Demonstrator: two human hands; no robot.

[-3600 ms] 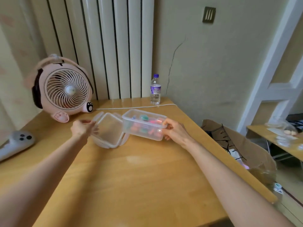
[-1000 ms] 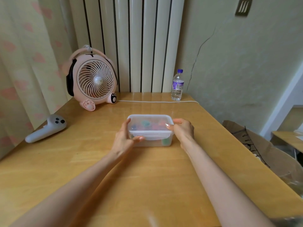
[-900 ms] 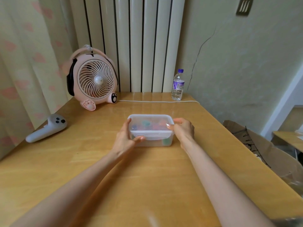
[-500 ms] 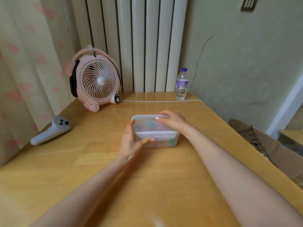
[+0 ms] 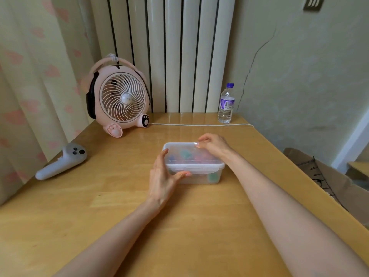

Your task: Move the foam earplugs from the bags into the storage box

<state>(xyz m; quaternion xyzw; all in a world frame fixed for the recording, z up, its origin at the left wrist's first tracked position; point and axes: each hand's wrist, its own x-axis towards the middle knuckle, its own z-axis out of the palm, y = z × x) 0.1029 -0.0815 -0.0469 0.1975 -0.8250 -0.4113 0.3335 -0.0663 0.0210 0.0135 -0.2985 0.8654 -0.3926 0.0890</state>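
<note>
Storage box point(image 5: 199, 168), lidded, frame centre; left hand point(image 5: 162, 178) straight-fingered against its left end; right hand point(image 5: 214, 144) curled over its far rim.

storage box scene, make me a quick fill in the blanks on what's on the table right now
1. The storage box on the table has its ___ on.
2. The left hand touches the box's near left corner; the right hand is on its far ___ corner.
3. The fan at the back is ___ in colour.
4. The grey controller lies to the ___ of the box.
Missing words: lid, right, pink, left.
</note>
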